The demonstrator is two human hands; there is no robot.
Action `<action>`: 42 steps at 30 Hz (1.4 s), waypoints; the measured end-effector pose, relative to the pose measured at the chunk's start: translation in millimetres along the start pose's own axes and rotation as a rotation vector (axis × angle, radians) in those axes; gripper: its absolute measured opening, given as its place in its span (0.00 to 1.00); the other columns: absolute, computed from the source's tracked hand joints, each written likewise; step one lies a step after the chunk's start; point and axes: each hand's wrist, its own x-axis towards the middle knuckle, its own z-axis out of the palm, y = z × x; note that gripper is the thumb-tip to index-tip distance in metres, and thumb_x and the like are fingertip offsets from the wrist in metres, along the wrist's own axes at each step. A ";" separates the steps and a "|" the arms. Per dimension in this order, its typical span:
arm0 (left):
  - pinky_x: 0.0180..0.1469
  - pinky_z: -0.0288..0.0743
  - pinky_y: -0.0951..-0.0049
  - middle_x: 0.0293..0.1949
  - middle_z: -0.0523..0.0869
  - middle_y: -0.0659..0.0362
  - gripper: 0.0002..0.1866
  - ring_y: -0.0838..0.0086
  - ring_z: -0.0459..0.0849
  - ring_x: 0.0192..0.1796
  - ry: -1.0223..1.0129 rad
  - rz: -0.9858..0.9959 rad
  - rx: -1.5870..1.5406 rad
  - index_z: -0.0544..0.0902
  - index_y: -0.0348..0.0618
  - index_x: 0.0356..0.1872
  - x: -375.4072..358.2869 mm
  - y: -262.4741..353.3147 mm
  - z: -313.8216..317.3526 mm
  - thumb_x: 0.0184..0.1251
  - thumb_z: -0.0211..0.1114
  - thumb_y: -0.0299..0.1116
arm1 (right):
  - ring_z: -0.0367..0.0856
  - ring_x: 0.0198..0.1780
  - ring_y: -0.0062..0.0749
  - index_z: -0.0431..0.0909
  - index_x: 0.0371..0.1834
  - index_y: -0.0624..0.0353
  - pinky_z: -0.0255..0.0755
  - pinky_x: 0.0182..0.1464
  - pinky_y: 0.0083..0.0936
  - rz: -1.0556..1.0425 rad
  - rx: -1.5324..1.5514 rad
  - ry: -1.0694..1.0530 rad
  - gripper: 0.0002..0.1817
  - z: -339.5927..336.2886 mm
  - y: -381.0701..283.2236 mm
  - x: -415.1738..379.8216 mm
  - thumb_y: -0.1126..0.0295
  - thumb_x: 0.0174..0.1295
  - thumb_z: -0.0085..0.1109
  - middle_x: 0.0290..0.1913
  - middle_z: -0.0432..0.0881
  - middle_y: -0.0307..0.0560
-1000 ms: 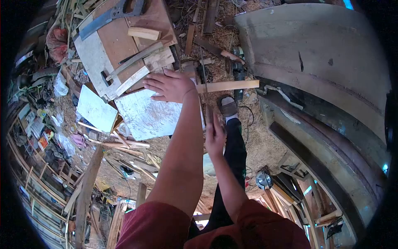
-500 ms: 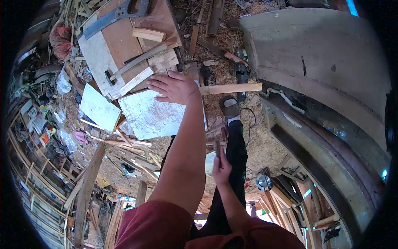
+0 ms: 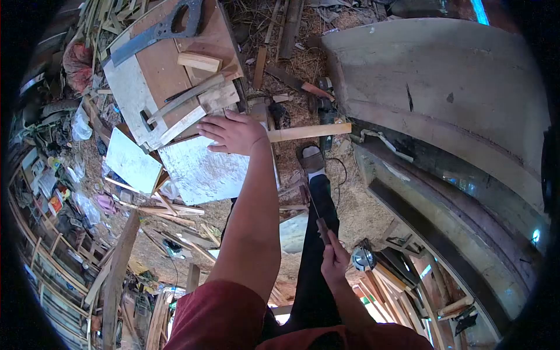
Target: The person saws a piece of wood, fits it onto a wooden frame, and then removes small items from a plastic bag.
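Note:
My left hand [image 3: 232,134] lies spread on the wood at the edge of the workbench, by a pale wooden strip [image 3: 312,132] that sticks out to the right. Low at the right, my right hand [image 3: 335,259] is wrapped round the dark handle of a tool [image 3: 322,228]; its thin blade points up and left, over my leg. Beyond my left hand lie a square with a wooden stock [image 3: 192,95], a short wood block [image 3: 200,61] and a handsaw [image 3: 156,36]. A white-smeared board [image 3: 201,169] is below my left hand.
A large curved grey panel [image 3: 431,76] stands at the right. A circular saw [image 3: 363,257] rests low at the right among timber. Scrap wood and plastic litter the ground at the left. My sandalled foot [image 3: 311,158] is below the strip.
My right hand has moved down and right with the tool, and more of its blade shows. The whole scene has shifted slightly left. My left hand stays on the wood.

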 end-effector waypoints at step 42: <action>0.88 0.44 0.31 0.92 0.55 0.46 0.39 0.53 0.52 0.93 0.009 0.007 0.012 0.61 0.38 0.89 -1.3 0.9 -6.2 0.92 0.38 0.57 | 0.81 0.51 0.61 0.90 0.26 0.65 0.72 0.55 0.55 -0.683 -0.459 -0.087 0.18 139.6 76.1 380.7 0.61 0.67 0.67 0.43 0.82 0.62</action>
